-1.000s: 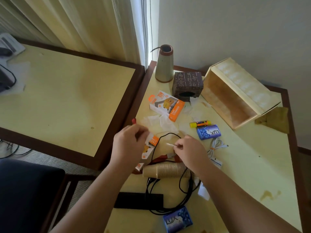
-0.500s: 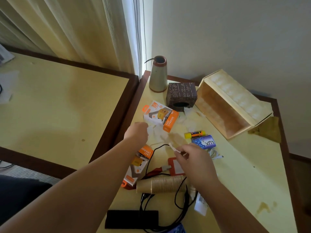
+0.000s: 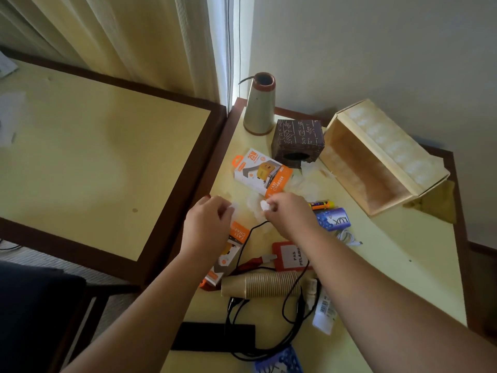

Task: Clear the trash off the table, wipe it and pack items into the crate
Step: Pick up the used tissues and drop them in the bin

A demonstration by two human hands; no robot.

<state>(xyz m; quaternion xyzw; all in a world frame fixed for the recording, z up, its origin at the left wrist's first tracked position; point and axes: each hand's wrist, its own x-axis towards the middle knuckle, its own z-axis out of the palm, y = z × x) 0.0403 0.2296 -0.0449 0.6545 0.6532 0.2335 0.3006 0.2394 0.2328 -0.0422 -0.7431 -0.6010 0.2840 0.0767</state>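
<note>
Evidently early in the task: white paper scraps lie scattered on the worktop near the charger box, nothing wiped. The crate lies on its side at the far right, apparently empty; cups, cable and soap packet unpacked. Both arms reach forward over the clutter. Right hand pinches a white scrap; left hand is curled, pinching another pale scrap at its fingertips.

crate: pale wood, tipped on side | tissue scraps: white, scattered mid-table
</note>
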